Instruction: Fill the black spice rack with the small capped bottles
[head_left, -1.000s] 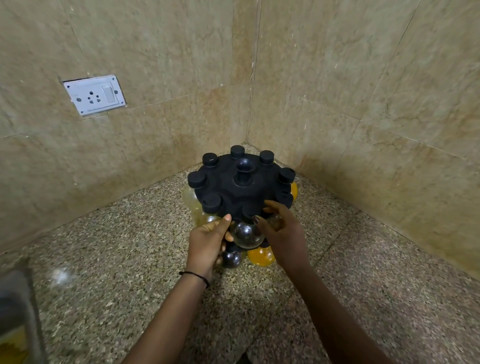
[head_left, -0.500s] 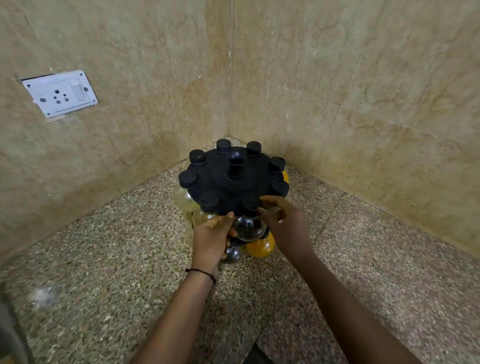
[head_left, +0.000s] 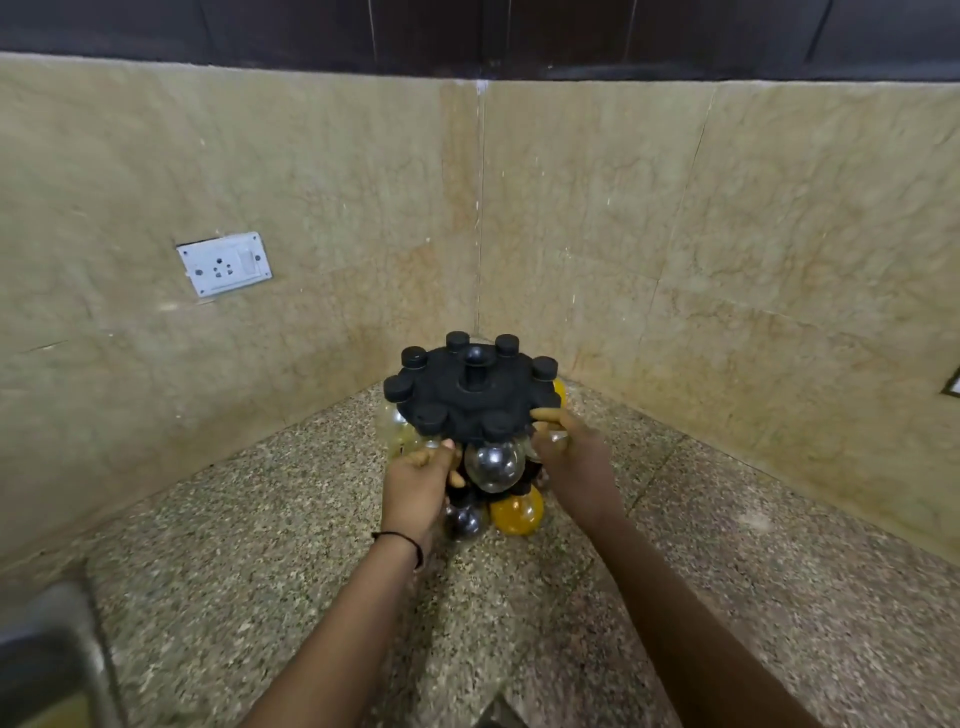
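Progress: black spice rack (head_left: 475, 395) looks nearly full, capped bottles (head_left: 414, 357) all round its top ring
Left hand (head_left: 418, 486) curls around the clear round bottle (head_left: 493, 462) hanging at the rack's near rim; right hand (head_left: 569, 457) clamps that rim beside it; a yellow bottle (head_left: 517, 512) sits lower; any empty slots are hidden

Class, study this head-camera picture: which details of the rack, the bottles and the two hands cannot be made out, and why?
All in the head view:
Lower tier of the round black plastic spice rack: hidden by its own top disc and both hands.
What the left hand grips: its fingers are covered by the hand's back.
Whether the right hand holds a bottle: fingers tucked under the rim.
The grey metal object: blurred, cut off by the bottom-left edge.
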